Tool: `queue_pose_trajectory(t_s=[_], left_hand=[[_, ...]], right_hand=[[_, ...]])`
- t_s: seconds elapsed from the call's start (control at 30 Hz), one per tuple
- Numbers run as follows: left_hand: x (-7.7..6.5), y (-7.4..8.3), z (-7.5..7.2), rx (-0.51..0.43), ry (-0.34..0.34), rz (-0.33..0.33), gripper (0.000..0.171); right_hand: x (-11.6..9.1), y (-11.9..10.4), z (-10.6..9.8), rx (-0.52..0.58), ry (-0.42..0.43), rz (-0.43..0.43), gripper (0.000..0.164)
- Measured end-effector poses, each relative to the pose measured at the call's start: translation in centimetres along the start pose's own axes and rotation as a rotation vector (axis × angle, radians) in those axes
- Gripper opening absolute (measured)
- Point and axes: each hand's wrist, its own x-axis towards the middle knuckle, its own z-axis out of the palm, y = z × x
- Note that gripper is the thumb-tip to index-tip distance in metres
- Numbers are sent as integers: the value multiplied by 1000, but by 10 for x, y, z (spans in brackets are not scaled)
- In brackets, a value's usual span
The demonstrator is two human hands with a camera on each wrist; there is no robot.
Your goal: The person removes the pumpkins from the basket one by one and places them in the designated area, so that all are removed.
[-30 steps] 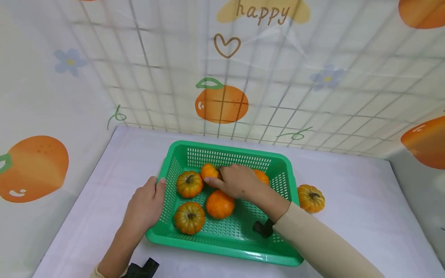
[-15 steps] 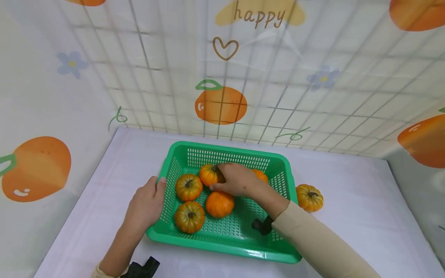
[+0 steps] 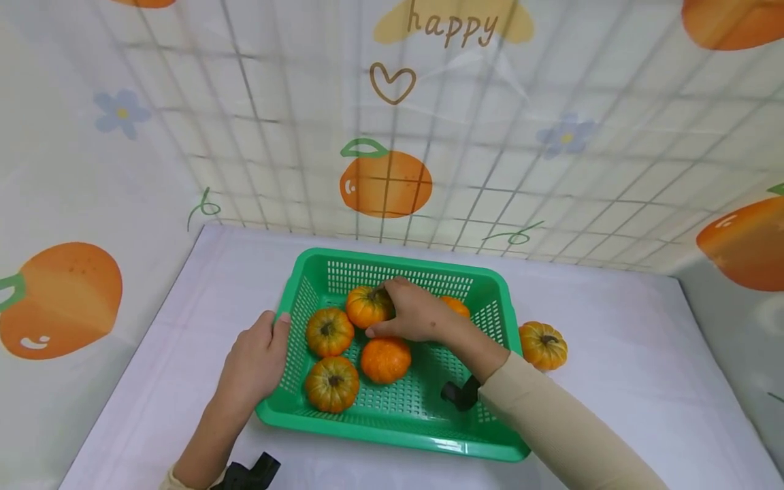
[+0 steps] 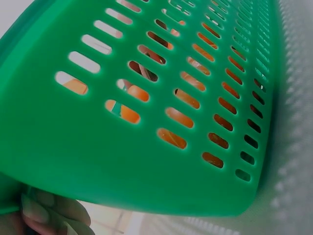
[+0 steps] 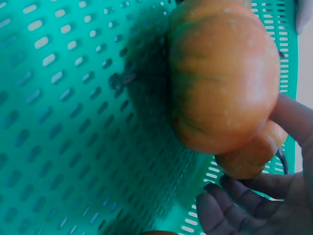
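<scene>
A green plastic basket (image 3: 392, 446) holds several small orange pumpkins. My left hand (image 3: 254, 357) grips its left rim, thumb on top; in the left wrist view the fingers (image 4: 56, 210) curl under the rim. Inside the basket, my right hand (image 3: 413, 309) holds a ribbed pumpkin (image 3: 365, 307) at the back left, thumb on the near side and fingers on the far side. Its stem points up in the head view. A plain orange pumpkin (image 3: 386, 361), stem turned down to the basket floor, sits just under the thumb and looms large in the right wrist view (image 5: 222, 78).
Two green-streaked pumpkins (image 3: 329, 332) line the basket's left side. Another pumpkin (image 3: 455, 305) is partly hidden behind the right hand. One more pumpkin (image 3: 544, 346) lies on the white tabletop (image 3: 625, 381) right of the basket. A printed curtain (image 3: 465, 170) hangs behind.
The right thumb has drawn back from the left, showing more of the held pumpkin and its stem. The left-side pumpkin beside it has shifted slightly nearer. The left hand stays on the rim.
</scene>
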Motion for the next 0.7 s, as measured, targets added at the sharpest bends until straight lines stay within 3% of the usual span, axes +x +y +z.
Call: queue_pose_trajectory(t_s=[0.4, 0.7], left_hand=[[1, 0, 1, -12, 7, 7, 44], [1, 0, 1, -11, 12, 14, 42]], right_hand=[[0, 1, -2, 83, 2, -54, 81], [-1, 1, -5, 81, 36, -122, 81]])
